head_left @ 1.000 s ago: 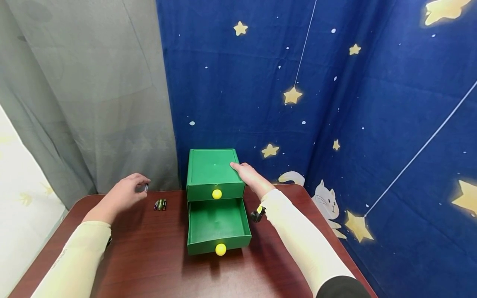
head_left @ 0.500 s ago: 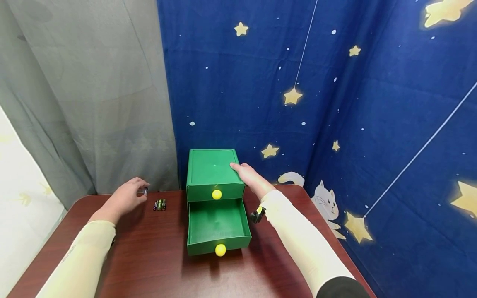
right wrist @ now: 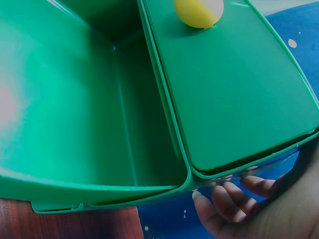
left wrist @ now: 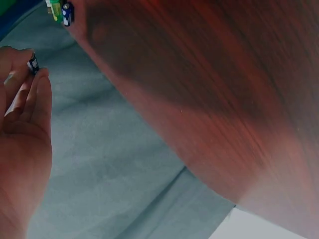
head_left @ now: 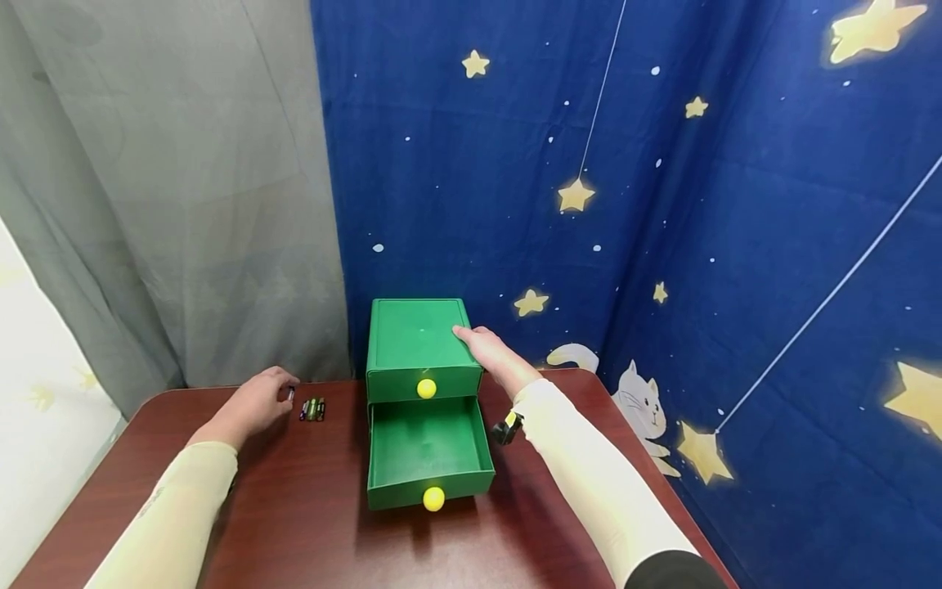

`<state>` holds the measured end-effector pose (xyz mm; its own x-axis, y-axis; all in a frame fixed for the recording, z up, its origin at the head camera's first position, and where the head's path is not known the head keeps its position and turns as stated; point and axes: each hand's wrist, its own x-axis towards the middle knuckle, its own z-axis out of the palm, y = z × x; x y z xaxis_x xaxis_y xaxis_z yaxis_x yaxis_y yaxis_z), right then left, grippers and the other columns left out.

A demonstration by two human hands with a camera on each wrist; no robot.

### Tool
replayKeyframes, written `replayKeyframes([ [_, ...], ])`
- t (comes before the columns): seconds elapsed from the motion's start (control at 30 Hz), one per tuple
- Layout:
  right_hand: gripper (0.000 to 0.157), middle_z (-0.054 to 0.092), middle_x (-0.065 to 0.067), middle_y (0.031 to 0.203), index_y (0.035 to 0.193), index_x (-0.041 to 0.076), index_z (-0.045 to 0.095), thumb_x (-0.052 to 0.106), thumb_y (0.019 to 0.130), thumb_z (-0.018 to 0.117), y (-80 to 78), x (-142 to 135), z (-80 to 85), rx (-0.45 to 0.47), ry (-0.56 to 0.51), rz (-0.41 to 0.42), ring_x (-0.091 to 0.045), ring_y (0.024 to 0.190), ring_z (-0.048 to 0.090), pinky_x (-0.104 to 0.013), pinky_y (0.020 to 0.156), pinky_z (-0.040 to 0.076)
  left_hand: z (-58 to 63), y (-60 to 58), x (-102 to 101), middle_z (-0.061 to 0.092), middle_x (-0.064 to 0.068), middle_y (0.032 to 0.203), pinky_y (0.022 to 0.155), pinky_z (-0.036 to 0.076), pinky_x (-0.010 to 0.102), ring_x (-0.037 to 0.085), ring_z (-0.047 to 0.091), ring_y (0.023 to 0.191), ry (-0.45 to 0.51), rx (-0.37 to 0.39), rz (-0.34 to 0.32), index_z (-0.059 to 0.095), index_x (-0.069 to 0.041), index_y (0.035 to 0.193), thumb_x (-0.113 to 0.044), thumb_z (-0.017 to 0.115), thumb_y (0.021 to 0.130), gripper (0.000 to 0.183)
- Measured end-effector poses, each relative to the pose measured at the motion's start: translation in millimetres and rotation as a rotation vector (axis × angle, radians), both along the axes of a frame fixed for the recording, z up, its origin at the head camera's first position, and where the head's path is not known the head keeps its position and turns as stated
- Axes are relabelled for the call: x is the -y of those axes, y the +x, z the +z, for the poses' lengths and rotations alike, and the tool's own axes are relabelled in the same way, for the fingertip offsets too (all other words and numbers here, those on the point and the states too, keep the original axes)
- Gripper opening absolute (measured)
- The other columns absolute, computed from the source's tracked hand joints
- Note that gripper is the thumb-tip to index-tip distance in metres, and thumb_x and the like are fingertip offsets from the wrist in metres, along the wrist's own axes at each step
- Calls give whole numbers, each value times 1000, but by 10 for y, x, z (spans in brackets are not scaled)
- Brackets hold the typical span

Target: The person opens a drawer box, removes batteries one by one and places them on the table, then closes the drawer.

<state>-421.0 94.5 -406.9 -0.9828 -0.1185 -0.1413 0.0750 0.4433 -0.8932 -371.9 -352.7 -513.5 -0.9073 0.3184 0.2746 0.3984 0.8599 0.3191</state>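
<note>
Between thumb and fingertips, my left hand (head_left: 256, 403) pinches a small dark battery with a pale label (left wrist: 33, 63). It hovers just left of a short row of batteries (head_left: 312, 409), green and dark ones lying side by side on the table. A green drawer cabinet (head_left: 419, 334) stands in the middle, its lower drawer (head_left: 430, 442) pulled out and holding nothing, its upper drawer closed. My right hand (head_left: 502, 357) rests at the cabinet's right side, thumb over the top edge. In the right wrist view its fingers (right wrist: 227, 201) lie loosely bent along the side wall.
Yellow round knobs (head_left: 433, 499) stick out from both drawer fronts. The dark red wooden table (head_left: 309, 523) ends at the back against a grey curtain (head_left: 221, 204) and a blue starry curtain (head_left: 471, 180).
My left hand has come down and slightly right with the battery, closer to the row on the table. My right hand and the cabinet stay in place.
</note>
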Motion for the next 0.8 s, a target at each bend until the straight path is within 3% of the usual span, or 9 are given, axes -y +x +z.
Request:
replayKeyframes([
  [0.27,74,61,-20,144,156,0,52,58,110,57,-8,-5,-1,4,2,-4,-34,130,61,-50,114,49,-93,-36,-77,68,25,116,90,56,61,42,69,102,-20,50,7,73,12,120,1,80,89,34],
  [0.57,72,62,-20,143,155,0,52,57,110,58,23,7,34,8,-11,-11,-34,129,62,-50,113,50,-155,-84,-74,66,31,119,94,55,65,52,67,111,-64,117,55,73,13,118,2,77,88,33],
  [0.8,72,61,-20,145,155,1,52,57,110,58,25,2,23,15,-5,-7,-35,131,60,-51,115,48,-190,-81,-58,67,29,114,91,56,62,47,68,103,-67,155,49,74,12,117,3,76,87,31],
])
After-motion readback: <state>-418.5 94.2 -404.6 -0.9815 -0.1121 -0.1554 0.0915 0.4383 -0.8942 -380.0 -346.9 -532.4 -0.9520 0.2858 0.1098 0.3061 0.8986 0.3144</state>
